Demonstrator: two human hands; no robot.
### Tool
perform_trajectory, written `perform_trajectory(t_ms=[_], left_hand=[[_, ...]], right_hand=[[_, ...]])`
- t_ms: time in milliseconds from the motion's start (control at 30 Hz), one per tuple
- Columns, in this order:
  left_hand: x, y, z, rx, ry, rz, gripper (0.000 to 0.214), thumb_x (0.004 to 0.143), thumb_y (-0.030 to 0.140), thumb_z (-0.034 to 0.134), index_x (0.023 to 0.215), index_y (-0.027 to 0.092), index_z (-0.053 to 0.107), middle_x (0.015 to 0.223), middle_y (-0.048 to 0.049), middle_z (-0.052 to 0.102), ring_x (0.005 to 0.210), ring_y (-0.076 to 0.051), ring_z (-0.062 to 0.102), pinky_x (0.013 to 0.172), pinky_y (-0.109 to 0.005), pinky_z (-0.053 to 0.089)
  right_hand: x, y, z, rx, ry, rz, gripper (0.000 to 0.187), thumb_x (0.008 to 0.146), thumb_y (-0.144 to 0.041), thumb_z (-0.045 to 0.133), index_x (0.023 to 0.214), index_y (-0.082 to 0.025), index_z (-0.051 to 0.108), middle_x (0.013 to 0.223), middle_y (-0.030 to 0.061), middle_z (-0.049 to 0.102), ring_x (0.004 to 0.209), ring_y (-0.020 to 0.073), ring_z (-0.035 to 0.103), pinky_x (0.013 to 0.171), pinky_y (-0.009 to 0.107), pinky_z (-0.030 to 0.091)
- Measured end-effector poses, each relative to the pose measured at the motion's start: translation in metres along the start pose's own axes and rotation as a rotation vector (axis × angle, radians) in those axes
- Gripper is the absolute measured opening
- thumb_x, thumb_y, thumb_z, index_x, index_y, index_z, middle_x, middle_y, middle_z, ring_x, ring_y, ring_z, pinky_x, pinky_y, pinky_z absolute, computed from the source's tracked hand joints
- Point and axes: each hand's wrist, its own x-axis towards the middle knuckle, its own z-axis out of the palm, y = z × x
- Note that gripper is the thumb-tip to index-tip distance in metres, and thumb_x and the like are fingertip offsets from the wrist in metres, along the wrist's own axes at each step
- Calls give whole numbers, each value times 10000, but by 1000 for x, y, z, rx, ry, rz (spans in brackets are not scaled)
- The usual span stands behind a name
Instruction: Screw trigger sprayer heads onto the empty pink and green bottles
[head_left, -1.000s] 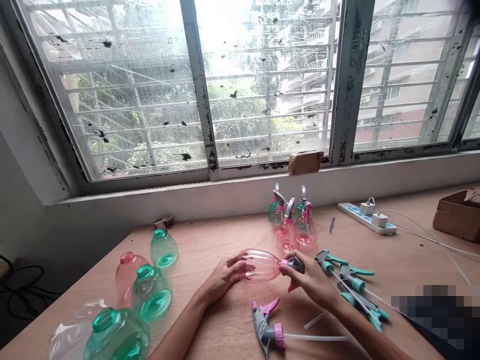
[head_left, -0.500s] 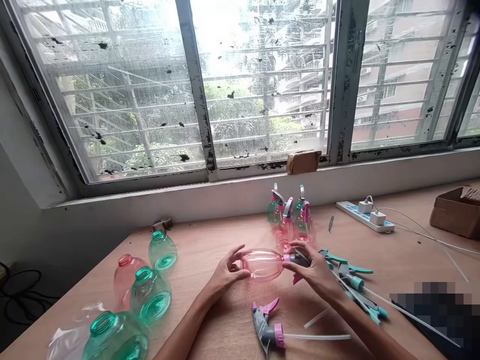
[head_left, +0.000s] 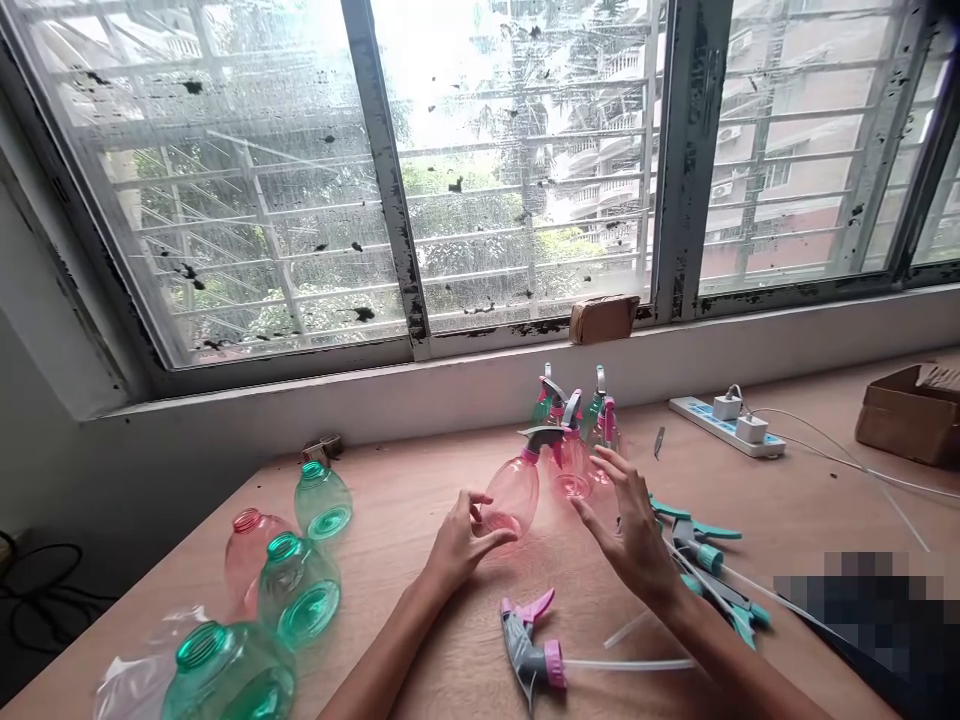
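Note:
My left hand (head_left: 459,540) grips the base of a pink spray bottle (head_left: 517,485) that carries a grey and pink trigger head and tilts up and away over the wooden table (head_left: 405,480). My right hand (head_left: 628,520) hovers just right of the bottle, fingers spread, holding nothing. Behind it stand several assembled pink and green spray bottles (head_left: 577,430). A loose grey and pink trigger head (head_left: 534,645) with a white tube lies in front of my hands.
Empty green and pink bottles (head_left: 289,575) lie at the left front. Teal trigger heads (head_left: 709,565) lie right of my right hand. A power strip (head_left: 724,425) with cables and a cardboard box (head_left: 907,415) are at the back right, under the window sill.
The pink bottle went from lying sideways between both hands to tilted upright in my left hand. My right hand let go of its trigger head and opened.

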Motion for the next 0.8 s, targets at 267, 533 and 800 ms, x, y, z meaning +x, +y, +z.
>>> perform_trajectory(t_ms=[267, 533, 800], left_hand=[[10, 4, 1, 275, -8, 20, 807, 665, 552, 852, 1322, 210, 530, 1156, -80, 709, 1063, -303, 658, 947, -430, 485], [54, 2, 34, 522, 75, 20, 338, 975, 326, 633, 1276, 179, 593, 1319, -95, 621, 1124, -264, 649, 944, -490, 555], [65, 11, 54, 629, 104, -13, 688, 894, 581, 646, 1403, 143, 498, 1439, -199, 546, 1329, -380, 515, 1101, -610, 395]], right_hand=[[-7, 17, 10, -13, -166, 90, 396, 978, -325, 529, 1360, -245, 467, 1453, 132, 468, 1399, 306, 416, 1152, 529, 369], [-25, 39, 29, -211, -465, 203, 577, 966, -368, 540, 1509, -209, 425, 1659, 132, 244, 1523, 310, 217, 1218, 479, 247], [-28, 47, 30, -285, -584, 224, 664, 967, -431, 501, 1557, -168, 348, 1701, 131, 120, 1547, 303, 129, 1227, 448, 229]])
